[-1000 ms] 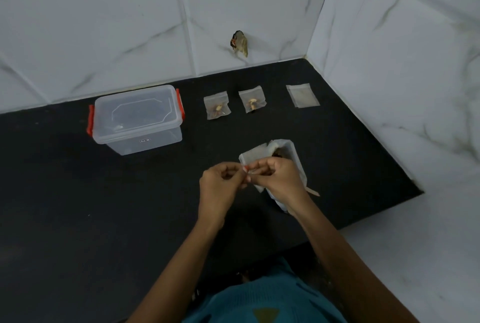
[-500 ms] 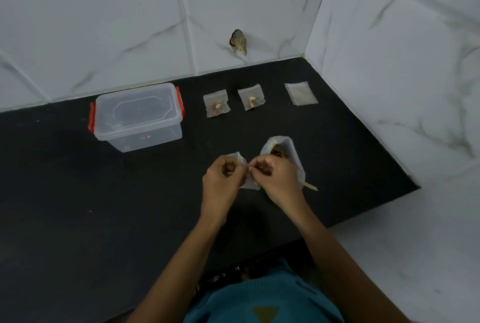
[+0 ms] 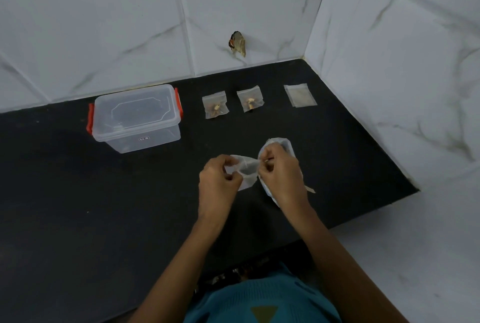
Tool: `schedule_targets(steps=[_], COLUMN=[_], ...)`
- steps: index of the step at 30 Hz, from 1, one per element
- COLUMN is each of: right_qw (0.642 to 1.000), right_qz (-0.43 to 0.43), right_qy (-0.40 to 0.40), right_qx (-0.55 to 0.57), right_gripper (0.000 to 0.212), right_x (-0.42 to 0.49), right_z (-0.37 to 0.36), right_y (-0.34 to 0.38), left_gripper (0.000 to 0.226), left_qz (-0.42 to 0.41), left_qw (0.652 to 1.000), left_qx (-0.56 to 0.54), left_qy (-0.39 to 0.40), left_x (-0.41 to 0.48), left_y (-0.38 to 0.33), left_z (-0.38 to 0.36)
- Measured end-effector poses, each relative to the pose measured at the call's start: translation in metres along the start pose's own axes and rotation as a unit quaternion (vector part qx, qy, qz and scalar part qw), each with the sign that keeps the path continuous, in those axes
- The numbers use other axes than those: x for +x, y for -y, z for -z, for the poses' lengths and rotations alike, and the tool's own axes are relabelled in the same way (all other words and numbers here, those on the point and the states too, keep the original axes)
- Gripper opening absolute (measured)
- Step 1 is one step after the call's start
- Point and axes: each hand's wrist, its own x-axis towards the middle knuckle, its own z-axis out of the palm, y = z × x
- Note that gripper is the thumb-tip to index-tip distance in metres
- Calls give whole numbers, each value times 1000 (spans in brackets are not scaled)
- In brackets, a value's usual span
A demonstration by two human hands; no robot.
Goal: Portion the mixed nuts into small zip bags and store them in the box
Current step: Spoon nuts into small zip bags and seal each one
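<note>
- Left hand (image 3: 218, 179) and right hand (image 3: 281, 177) pinch opposite sides of the small zip bag (image 3: 246, 169), its mouth spread between them
- Nut pouch (image 3: 287, 143) lies just behind the right hand
- Box (image 3: 135, 117) stands lidded near the table (image 3: 78, 205) back edge

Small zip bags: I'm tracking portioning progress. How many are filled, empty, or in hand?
Filled bags, lying flat: 2
Empty bag, lying flat: 1
Held bag, between left hand and right hand: 1
Total: 4
</note>
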Motion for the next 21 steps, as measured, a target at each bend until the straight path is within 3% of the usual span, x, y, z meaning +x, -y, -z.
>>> schedule_targets(steps=[4, 6, 11, 17, 19, 21], right_qw=[984, 981, 998, 995, 992, 987], right_qz=[106, 109, 5, -9, -38, -82], right_qy=[32, 49, 51, 98, 115, 114], right_qx=[-138, -154, -41, 17, 42, 79], right_gripper=[15, 20, 23, 31, 38, 42], right_x=[-2, -1, 4, 11, 13, 14], right_z=[-2, 1, 7, 14, 17, 21], right_y=[2, 4, 6, 4, 3, 2], left_gripper=[26, 23, 24, 28, 38, 65], left_qz=[-9, -21, -72, -111, -123, -122], left_qw=[1000, 999, 995, 992, 987, 978], left_qx=[25, 43, 63, 19, 0, -34], left_qy=[-13, -22, 15, 52, 106, 166], left_x=[5, 8, 13, 13, 15, 17], left_y=[-4, -5, -12, -10, -3, 6], left_z=[-4, -3, -4, -5, -5, -4])
